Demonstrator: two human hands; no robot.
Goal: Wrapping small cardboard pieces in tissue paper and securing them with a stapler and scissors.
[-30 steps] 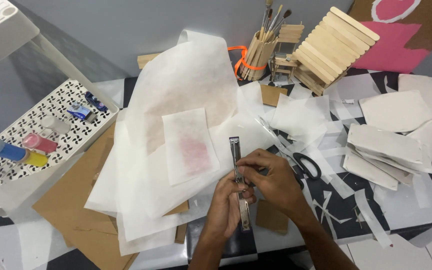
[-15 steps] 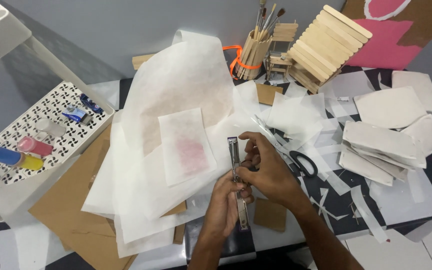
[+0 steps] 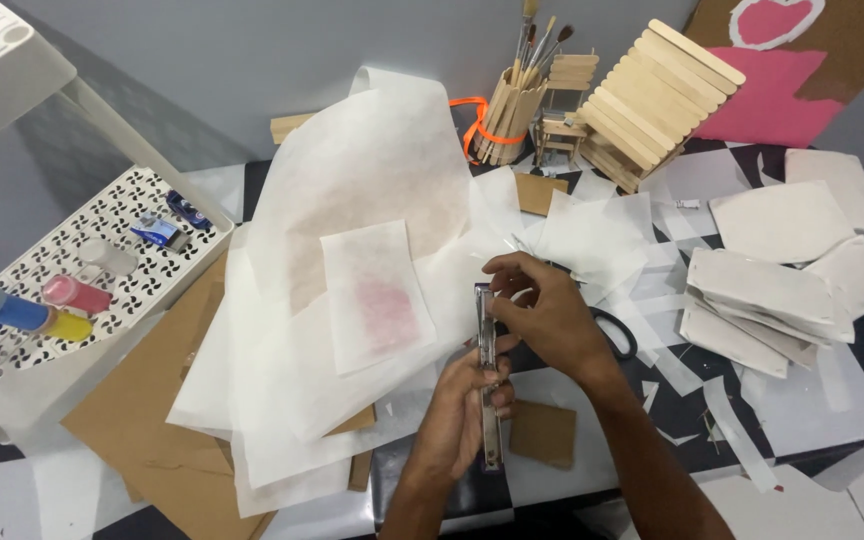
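Stapler (image 3: 489,385) upright between both hands, left hand (image 3: 464,415) clamped low, right hand (image 3: 544,318) closed on its top.

stapler (image 3: 489,390) mid-section hidden under left hand (image 3: 462,415) and right hand (image 3: 542,315), scissors (image 3: 617,335) blades behind right wrist, pink-painted cardboard (image 3: 792,70) cut off at top edge

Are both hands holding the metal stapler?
Yes, the left hand grips the lower part of the stapler, and the right hand holds its upper end.
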